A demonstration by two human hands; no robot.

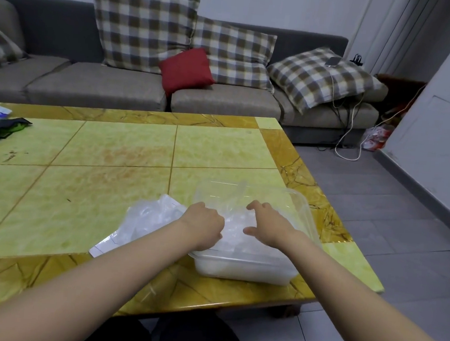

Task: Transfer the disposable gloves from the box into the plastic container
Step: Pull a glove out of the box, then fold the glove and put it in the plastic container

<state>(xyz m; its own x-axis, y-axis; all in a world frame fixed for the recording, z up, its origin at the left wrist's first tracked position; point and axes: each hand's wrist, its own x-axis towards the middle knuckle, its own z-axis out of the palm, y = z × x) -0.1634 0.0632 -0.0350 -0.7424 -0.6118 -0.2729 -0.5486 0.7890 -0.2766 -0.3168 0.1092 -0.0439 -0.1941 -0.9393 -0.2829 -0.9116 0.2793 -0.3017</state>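
Left hand curls round gloves inside container, right hand spread open; flattened box alongside.

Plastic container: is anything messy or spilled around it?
Yes, a little. A loose heap of what look like clear gloves lies on the table just left of the plastic container, on a flat white sheet, not inside it. The container itself sits flat, near the table's corner.
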